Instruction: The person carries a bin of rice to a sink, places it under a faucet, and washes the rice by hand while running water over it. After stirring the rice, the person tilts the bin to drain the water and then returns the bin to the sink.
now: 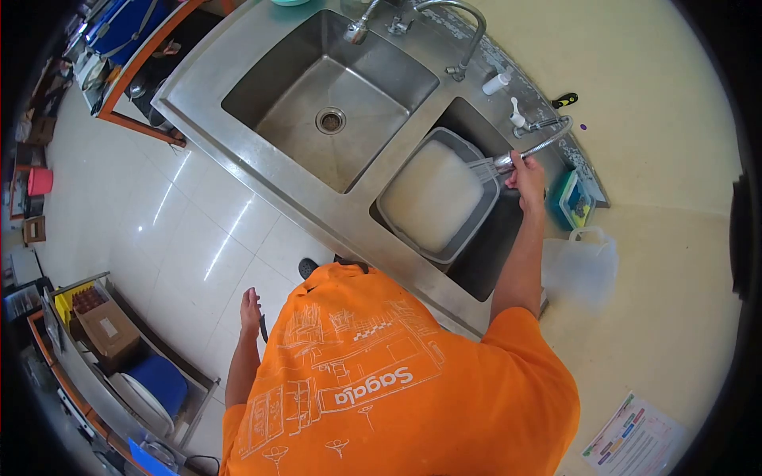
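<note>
My right hand (525, 181) is closed around a metal spray head (503, 163) on a flexible hose, at the right side of a grey square tub (386, 208). Water streams from the head into the tub, which is full of cloudy, whitish liquid (436, 194). The tub sits in the smaller right sink (486, 266), slightly turned. Away from the sink, my left hand (251, 311) hangs at my left side with its fingers loosely extended, holding nothing.
To the left is a larger sink (333, 95) with a drain. Faucets (468, 40), a white bottle (496, 83), a sponge holder (573, 200) and a translucent jug (583, 266) line the wall side. A shelf with a cardboard box (107, 329) stands lower left.
</note>
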